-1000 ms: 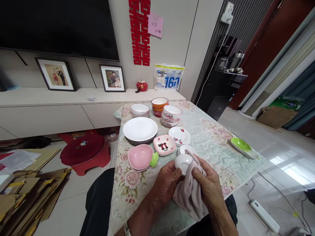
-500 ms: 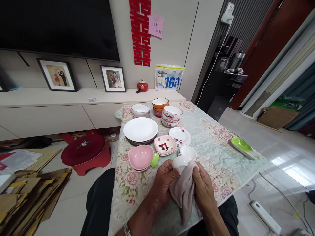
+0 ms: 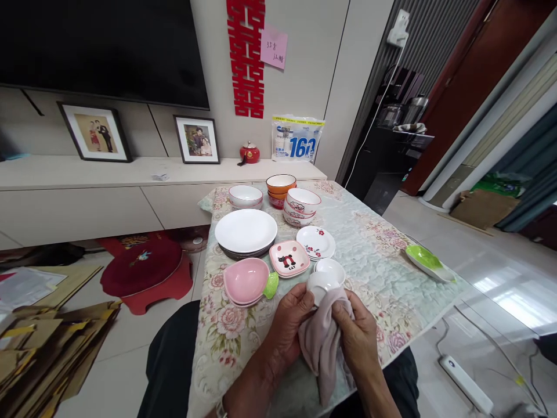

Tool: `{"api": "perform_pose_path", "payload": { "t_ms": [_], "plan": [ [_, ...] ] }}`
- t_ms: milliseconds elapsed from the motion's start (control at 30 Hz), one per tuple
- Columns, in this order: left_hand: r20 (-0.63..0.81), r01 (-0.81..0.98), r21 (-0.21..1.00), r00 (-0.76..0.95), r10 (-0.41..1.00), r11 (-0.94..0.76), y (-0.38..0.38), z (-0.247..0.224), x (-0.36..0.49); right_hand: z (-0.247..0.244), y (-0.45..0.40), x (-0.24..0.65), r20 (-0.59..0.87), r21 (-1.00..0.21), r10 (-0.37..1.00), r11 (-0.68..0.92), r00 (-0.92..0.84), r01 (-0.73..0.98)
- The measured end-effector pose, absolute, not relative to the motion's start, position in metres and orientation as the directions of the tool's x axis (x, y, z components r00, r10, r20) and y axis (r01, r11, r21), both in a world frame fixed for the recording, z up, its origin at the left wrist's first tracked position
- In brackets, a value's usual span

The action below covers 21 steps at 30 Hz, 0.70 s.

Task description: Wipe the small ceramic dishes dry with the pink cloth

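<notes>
Dish point(image 3: 289, 258) reads CAT, bag point(image 3: 297, 139) 160, note point(image 3: 274, 49) 35, red cutout point(image 3: 247, 59) 囍

- Wall point(image 3: 308, 69): black television point(image 3: 100, 52); red paper cutout point(image 3: 246, 64), pink note point(image 3: 275, 49) overlapping its edge.
- Cabinet top point(image 3: 139, 173): two framed photos point(image 3: 198, 139), lidded red jar point(image 3: 249, 154), plastic bag point(image 3: 297, 139) (large blue "160").
- Floor point(image 3: 117, 371): red stool point(image 3: 143, 267), flattened cardboard point(image 3: 39, 360) at left, white power strip point(image 3: 466, 384) at right.

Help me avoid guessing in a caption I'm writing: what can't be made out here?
In the head view:
Small white dish: lower right hidden by the cloth, lower left edge by the left hand.
Right hand: some fingertips behind the cloth.
Dark stack: mostly covered by the large white plate; count unclear.
Plastic bag: fine print too small.
Wristband: cut off by the bottom edge.
</notes>
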<state>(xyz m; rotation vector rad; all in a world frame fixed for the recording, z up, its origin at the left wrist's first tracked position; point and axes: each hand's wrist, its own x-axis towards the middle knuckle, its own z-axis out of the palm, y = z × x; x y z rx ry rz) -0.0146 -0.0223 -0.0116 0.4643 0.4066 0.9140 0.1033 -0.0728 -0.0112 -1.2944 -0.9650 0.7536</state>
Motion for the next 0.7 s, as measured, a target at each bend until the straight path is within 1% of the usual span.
{"api": "perform_pose_path", "payload": {
  "t_ms": [67,100,167,233,300,433,533,633,700],
  "plan": [
    [-0.137,-0.651,0.556,0.541,0.830,0.517,-0.022,-0.012,-0.013,-0.011,-0.073,0.103,0.286,-0.950,0.859,0.196,0.425,0.243],
    [-0.135,-0.655,0.557,0.536,0.833,0.511,-0.022,-0.012,-0.012,-0.012,-0.072,0.101,0.363,-0.909,0.840,0.225,0.402,0.351],
    [-0.119,-0.679,0.545,0.517,0.848,0.491,-0.022,-0.011,-0.012,-0.013,-0.071,0.098,0.509,-0.787,0.797,0.280,0.324,0.549],
    [-0.104,-0.706,0.530,0.496,0.862,0.470,-0.022,-0.010,-0.012,-0.015,-0.070,0.092,0.612,-0.658,0.756,0.322,0.233,0.681],
    [-0.108,-0.713,0.527,0.484,0.869,0.462,-0.023,-0.009,-0.013,-0.017,-0.069,0.088,0.666,-0.563,0.730,0.355,0.156,0.746],
    [-0.175,-0.700,0.499,0.496,0.850,0.511,-0.024,-0.008,-0.015,-0.022,-0.070,0.085,0.654,-0.499,0.756,0.406,0.026,0.766],
    [-0.264,-0.704,0.450,0.484,0.834,0.550,-0.022,-0.011,-0.014,-0.027,-0.072,0.087,0.629,-0.411,0.775,0.403,-0.066,0.818],
    [-0.370,-0.701,0.442,0.426,0.826,0.559,-0.020,-0.015,-0.013,-0.029,-0.074,0.085,0.580,-0.323,0.813,0.292,-0.056,0.900],
    [-0.375,-0.678,0.496,0.397,0.838,0.543,-0.020,-0.016,-0.014,-0.029,-0.076,0.080,0.571,-0.306,0.821,0.221,-0.008,0.926]
  ]
}}
